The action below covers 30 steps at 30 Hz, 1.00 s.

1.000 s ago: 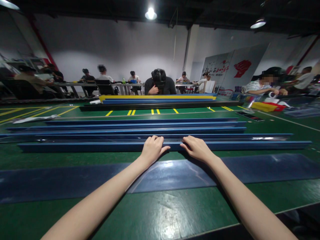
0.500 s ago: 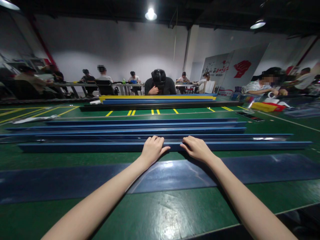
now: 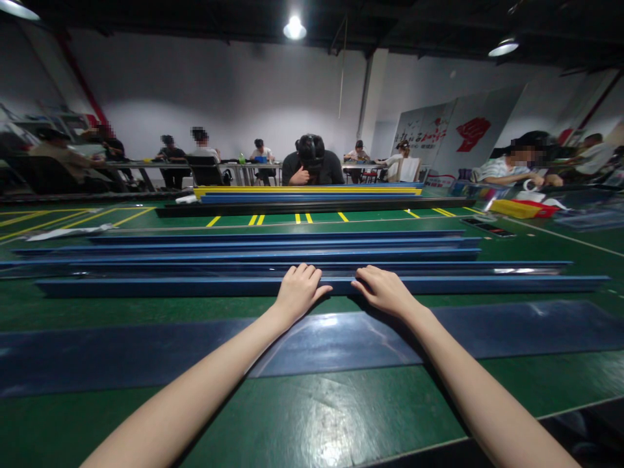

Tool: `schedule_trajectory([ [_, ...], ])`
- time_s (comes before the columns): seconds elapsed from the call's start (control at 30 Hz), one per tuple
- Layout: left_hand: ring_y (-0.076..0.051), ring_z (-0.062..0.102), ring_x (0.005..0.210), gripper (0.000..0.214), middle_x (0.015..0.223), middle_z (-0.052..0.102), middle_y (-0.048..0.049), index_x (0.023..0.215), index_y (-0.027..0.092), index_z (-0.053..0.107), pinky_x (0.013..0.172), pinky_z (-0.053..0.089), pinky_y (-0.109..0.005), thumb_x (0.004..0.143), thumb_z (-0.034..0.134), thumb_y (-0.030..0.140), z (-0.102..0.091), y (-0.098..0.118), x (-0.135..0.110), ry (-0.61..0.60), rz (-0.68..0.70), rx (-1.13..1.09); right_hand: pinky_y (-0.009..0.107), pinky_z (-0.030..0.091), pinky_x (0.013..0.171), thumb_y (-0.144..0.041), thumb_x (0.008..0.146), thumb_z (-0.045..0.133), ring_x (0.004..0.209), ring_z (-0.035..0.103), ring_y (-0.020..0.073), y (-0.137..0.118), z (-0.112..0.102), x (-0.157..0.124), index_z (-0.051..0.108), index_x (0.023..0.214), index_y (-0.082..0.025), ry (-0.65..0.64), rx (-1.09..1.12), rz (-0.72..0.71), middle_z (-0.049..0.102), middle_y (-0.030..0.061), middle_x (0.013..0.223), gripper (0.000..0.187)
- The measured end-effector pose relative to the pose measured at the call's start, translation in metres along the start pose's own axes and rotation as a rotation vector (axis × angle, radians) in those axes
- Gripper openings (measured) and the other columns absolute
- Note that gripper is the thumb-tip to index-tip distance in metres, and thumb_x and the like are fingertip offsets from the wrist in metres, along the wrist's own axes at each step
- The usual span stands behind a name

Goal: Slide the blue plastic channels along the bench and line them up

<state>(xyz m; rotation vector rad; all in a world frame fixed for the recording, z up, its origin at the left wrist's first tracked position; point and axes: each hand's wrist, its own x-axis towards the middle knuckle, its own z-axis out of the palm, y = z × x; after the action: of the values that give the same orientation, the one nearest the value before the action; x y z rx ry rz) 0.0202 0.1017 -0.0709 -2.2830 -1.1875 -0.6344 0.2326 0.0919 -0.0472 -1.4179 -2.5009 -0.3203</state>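
Blue rail (image 3: pixel 160 287) lies crosswise, mid-tbl (image 3: pixel 302 416); L hand (image 3: pixel 299 289) & R hand (image 3: pixel 383 287) apart, each clamped over its top near mid-length; other blue rails (image 3: pixel 234 255) just beyond; bluish strip (image 3: pixel 97 357) betw. rail & near edge; yellow rail (image 3: pixel 307 190) & black rail (image 3: pixel 312 208) twd far edge.

A flat strip (image 3: pixel 331 341) is laid across the near part of the bench (image 3: pixel 292 416). Behind it, the nearest rail (image 3: pixel 146 288) is set, its middle spanned by the left hand (image 3: pixel 298 290) and right hand (image 3: pixel 385 289). Farther rails (image 3: pixel 234 254) are ranged behind; beyond their right ends, a phone (image 3: pixel 492 228) is placed.
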Motion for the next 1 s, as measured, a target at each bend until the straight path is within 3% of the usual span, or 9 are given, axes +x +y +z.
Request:
schedule_trajectory([
  [1.0,-0.021,0.05,0.073,0.039,0.074,0.056,-0.0074,0.074,0.014,0.052,0.062,0.033,-0.031,0.08,0.042,0.052,-0.002,0.0012,-0.0005,-0.005,-0.071,-0.005,0.023,0.031,0.061,-0.035,0.089,0.032,0.075,0.052,0.0154,0.0006,0.0,-0.0001,0.053,0.083,-0.018,-0.01,0.01,0.002,0.058,0.0057,0.082,0.027],
])
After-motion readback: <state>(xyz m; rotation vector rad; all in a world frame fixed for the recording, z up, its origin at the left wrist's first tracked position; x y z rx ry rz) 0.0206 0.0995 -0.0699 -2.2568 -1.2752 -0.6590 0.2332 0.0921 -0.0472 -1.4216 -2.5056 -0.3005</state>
